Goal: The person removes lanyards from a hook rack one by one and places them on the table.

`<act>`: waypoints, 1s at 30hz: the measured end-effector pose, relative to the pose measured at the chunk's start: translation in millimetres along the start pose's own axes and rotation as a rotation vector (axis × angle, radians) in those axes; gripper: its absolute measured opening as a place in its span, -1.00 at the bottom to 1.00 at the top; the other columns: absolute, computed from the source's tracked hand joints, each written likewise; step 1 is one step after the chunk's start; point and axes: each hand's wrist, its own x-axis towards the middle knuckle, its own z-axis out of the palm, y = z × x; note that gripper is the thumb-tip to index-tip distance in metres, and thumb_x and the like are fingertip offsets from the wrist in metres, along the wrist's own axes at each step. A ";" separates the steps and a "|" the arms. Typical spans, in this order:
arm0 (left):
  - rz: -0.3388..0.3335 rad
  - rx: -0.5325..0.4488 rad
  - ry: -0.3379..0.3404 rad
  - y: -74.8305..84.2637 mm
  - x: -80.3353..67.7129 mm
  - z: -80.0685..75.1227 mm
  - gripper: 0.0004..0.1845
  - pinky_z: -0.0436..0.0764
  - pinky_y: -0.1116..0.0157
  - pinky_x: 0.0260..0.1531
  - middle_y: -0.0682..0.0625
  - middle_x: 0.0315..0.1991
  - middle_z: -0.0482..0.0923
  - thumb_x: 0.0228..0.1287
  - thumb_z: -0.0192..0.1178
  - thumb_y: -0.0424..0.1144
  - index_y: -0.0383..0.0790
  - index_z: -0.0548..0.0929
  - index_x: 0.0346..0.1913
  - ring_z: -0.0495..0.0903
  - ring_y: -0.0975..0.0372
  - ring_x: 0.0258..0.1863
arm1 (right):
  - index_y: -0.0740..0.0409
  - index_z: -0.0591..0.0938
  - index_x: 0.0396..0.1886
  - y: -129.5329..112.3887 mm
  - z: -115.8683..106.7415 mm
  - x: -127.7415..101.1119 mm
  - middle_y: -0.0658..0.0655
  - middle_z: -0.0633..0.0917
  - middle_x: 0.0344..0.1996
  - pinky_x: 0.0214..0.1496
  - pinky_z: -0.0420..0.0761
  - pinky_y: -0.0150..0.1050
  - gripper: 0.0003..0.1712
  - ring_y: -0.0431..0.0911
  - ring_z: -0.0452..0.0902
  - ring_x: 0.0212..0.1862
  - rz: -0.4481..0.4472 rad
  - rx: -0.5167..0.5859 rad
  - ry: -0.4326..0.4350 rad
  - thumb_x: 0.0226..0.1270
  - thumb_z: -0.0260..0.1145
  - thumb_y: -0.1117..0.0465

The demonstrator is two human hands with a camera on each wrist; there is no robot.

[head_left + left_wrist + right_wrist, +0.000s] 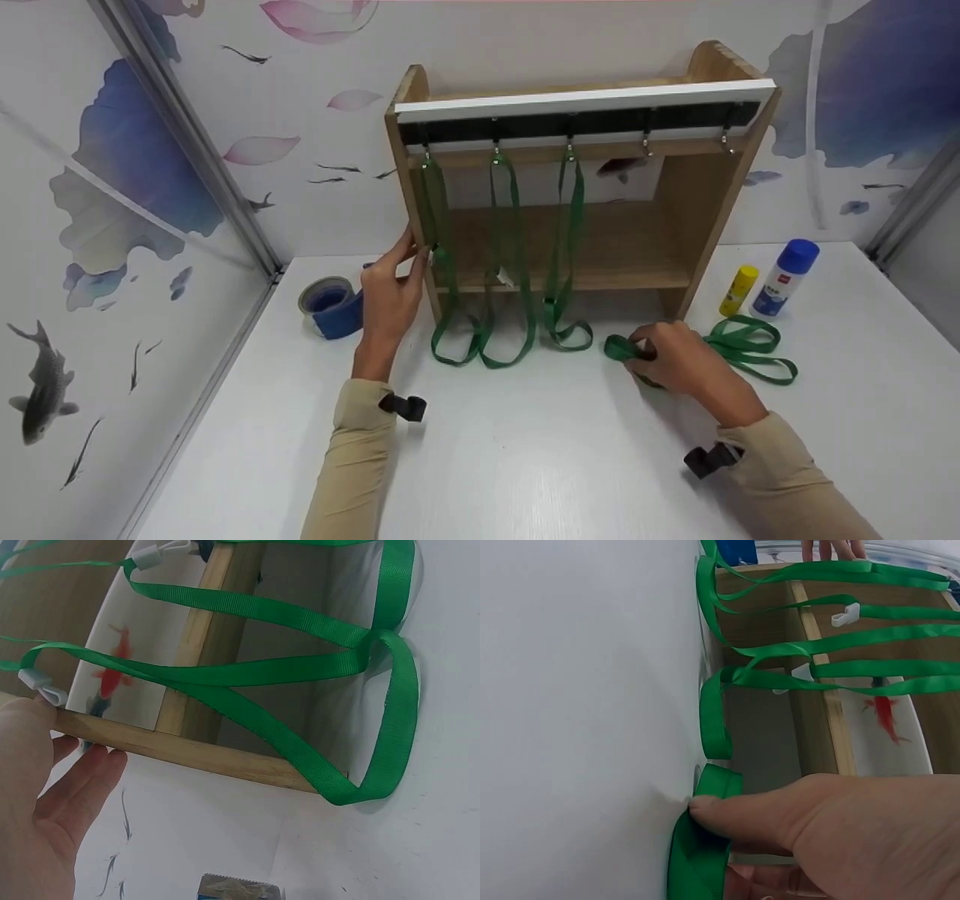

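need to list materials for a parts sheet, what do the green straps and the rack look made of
Green straps: woven fabric webbing, likely nylon or polyester, with a slight sheen; the ribbed weave shows in the left wrist view, and they drape limply. Rack: light wood or wood-look board, matte, with visible grain and raw pale edges. Hooks: probably metal, shiny.

Wooden rack | front: bare tabletop, passable | left bays: hanging green straps block | right bay: open | left: tape roll | right: two bottles, loose strap
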 end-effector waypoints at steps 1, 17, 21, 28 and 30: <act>0.001 -0.002 0.002 -0.3 0.0 0.0 -0.47 0.88 0.18 -0.15 0.01 0.38 0.69 0.66 0.23 -0.14 0.02 0.50 0.59 0.81 0.16 0.19 | 0.30 0.75 0.24 0.2 -0.1 -0.2 0.26 0.85 -0.13 0.03 0.88 0.07 -0.52 -0.05 0.73 -0.22 0.000 0.003 0.005 0.42 0.56 0.18; 0.018 -0.008 0.013 -1.0 -0.3 0.3 -0.47 0.88 0.17 -0.17 -0.03 0.33 0.73 0.66 0.24 -0.15 -0.02 0.50 0.58 0.81 0.14 0.17 | 0.24 0.77 0.19 -30.9 -9.2 -0.8 0.29 0.85 -0.01 -0.08 0.89 -0.03 -0.63 0.11 0.84 -0.13 -0.097 0.155 0.363 0.50 0.50 0.16; 0.008 -0.016 0.001 -1.8 -1.1 0.6 -0.47 0.88 0.18 -0.13 -0.01 0.38 0.69 0.66 0.23 -0.15 0.01 0.49 0.59 0.80 0.15 0.20 | 0.16 0.79 0.20 -59.6 -5.8 6.9 0.21 0.88 -0.03 -0.14 0.89 -0.01 -0.66 0.05 0.89 -0.20 -0.256 0.250 0.601 0.50 0.50 0.22; -0.007 -0.021 0.002 -0.3 -0.6 0.1 -0.47 0.88 0.16 -0.11 0.01 0.41 0.67 0.66 0.23 -0.15 0.01 0.49 0.59 0.80 0.15 0.21 | 0.20 0.76 0.29 -111.1 -6.1 26.5 0.24 0.89 -0.06 -0.17 0.89 -0.08 -0.52 0.00 0.90 -0.23 -0.320 0.327 0.811 0.50 0.51 0.08; -0.009 -0.024 -0.001 0.7 -0.6 0.1 -0.47 0.87 0.16 -0.10 0.01 0.41 0.67 0.66 0.23 -0.15 0.01 0.49 0.59 0.79 0.15 0.22 | 0.23 0.77 0.26 -120.1 -5.2 32.2 0.25 0.89 -0.09 -0.18 0.88 -0.09 -0.51 0.00 0.90 -0.23 -0.308 0.336 0.833 0.49 0.52 0.05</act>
